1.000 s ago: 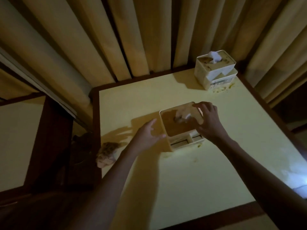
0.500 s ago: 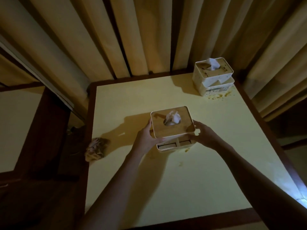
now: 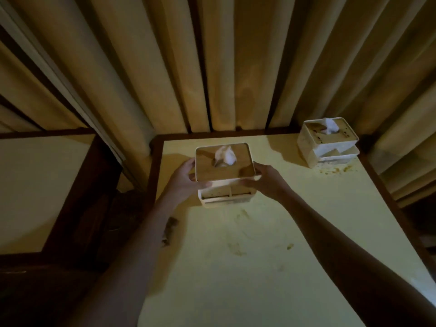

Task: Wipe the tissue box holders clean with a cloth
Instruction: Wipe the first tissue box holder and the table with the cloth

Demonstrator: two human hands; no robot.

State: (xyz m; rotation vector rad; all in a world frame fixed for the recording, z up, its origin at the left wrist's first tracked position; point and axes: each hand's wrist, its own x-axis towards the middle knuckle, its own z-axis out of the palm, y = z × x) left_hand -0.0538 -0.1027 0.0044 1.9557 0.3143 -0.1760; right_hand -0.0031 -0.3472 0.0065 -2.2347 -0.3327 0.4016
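My left hand [image 3: 184, 179] and right hand [image 3: 266, 182] grip the near tissue box holder [image 3: 225, 175] by its sides, fingers curled round it, centre frame on the table [image 3: 247, 267]. A second holder [image 3: 326, 143] sits upper right.

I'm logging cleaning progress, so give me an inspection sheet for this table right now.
Surface: yellow table with brown smears near its middle and crumbs by the far box.
Job's things: near tissue box holder, wooden lid on, tissue sticking up; far tissue box holder at the back right corner, spotted lid.
Clutter: crumpled cloth at the table's left edge, mostly hidden by the left forearm.
Grippers: left hand and right hand grip the near holder's sides.
Cables: nothing seen.
Surroundings: curtains behind; second table to the left.
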